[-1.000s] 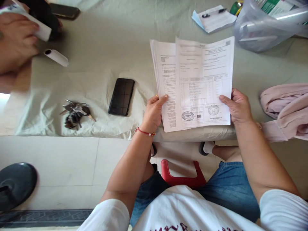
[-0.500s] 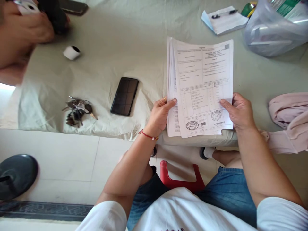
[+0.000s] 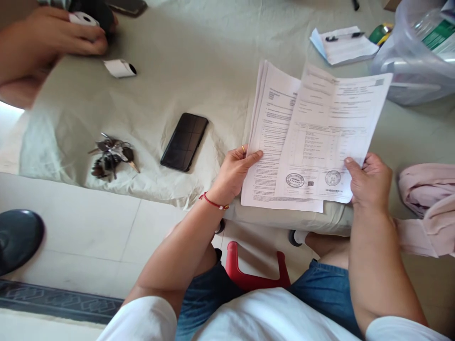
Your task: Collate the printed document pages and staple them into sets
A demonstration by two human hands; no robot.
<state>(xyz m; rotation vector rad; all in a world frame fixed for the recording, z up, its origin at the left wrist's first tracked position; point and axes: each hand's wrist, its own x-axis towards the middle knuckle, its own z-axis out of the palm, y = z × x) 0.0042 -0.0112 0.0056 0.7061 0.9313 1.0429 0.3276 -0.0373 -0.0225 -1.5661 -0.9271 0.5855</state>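
I hold a stack of printed documents over the near edge of a cloth-covered table (image 3: 170, 61). My left hand (image 3: 234, 171) grips the lower left of the paper stack (image 3: 272, 142), thumb on top. My right hand (image 3: 369, 182) pinches the bottom right corner of the top sheet (image 3: 330, 142), which carries round stamps and is tilted away to the right of the stack.
A black phone (image 3: 184, 141) and a key bunch (image 3: 110, 156) lie left of my hands. Another person's hand (image 3: 57, 35) holds a white roll at the far left, beside a small paper roll (image 3: 120, 67). A notepad with pen (image 3: 343, 45), plastic bag (image 3: 415, 57) and pink cloth (image 3: 426, 199) sit on the right.
The top sheet has swung out to the right, away from the stack, with my right hand. The other person's hand moved right; the small roll shifted.
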